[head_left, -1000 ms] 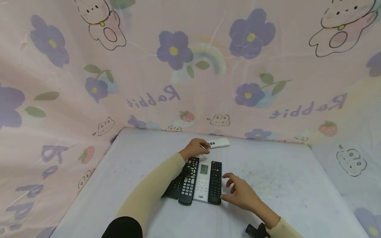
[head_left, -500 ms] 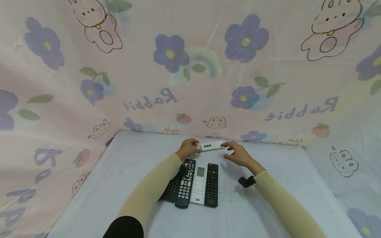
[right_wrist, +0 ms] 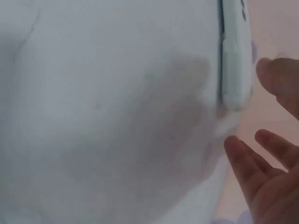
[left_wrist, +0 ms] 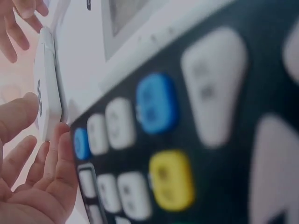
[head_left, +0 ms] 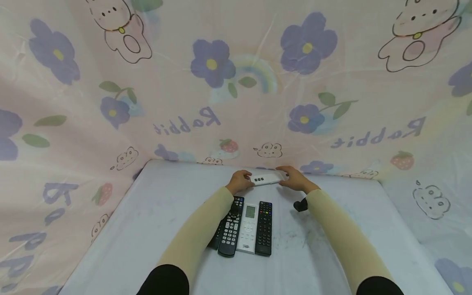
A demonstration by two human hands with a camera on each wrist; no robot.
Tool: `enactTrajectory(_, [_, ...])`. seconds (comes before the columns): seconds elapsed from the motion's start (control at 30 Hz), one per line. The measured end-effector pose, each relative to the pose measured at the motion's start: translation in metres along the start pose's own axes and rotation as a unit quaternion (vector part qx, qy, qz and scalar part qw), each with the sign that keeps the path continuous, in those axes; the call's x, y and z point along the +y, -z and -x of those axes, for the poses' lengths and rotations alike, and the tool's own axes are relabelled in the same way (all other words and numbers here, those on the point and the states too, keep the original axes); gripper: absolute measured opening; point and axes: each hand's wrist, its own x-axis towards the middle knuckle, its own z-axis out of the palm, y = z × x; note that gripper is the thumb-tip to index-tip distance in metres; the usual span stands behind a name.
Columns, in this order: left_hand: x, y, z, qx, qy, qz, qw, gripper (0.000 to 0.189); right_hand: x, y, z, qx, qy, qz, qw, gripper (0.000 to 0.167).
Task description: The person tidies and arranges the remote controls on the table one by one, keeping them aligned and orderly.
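A white remote control (head_left: 264,179) lies at the back of the table, turned crosswise. At its left end my left hand (head_left: 239,182) has its thumb and fingers close around the end, touching or nearly touching it; the left wrist view shows the fingers relaxed. My right hand (head_left: 293,179) is at the other end of this remote, thumb and fingers spread. In the right wrist view a gap shows between the right fingers (right_wrist: 245,161) and the remote's end. Nearer stand a row: a black remote control (head_left: 230,233), a white remote with a screen (head_left: 248,229) and another black remote (head_left: 264,229).
One more black remote (head_left: 214,241) at the row's left end is mostly hidden by the left sleeve (head_left: 199,225). A white cloth covers the table (head_left: 313,254). Patterned fabric (head_left: 254,102) rises directly behind the table and along its sides.
My right hand has moved from beside the row to the far remote's right end. My left hand drew slightly left, then came back to the left end. The row of remotes has stayed put.
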Motion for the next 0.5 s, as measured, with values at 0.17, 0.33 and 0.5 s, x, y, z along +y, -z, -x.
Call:
enactTrajectory(0.17, [0.002,-0.004,0.001,0.004,0.009,-0.010,0.9999,0.049,0.008,-0.007,-0.005,0.001,-0.032,-0.021,0.9993,0.058])
enactTrajectory(0.33, [0.003,-0.003,0.002,0.009,0.022,-0.003,0.9997,0.050,0.008,-0.014,-0.009,0.008,-0.036,-0.042,0.9984,0.053])
enactTrajectory(0.5, [0.001,-0.003,0.001,0.008,0.013,-0.013,0.9998,0.045,0.005,-0.019,-0.012,0.022,-0.051,-0.055,0.9969,0.049])
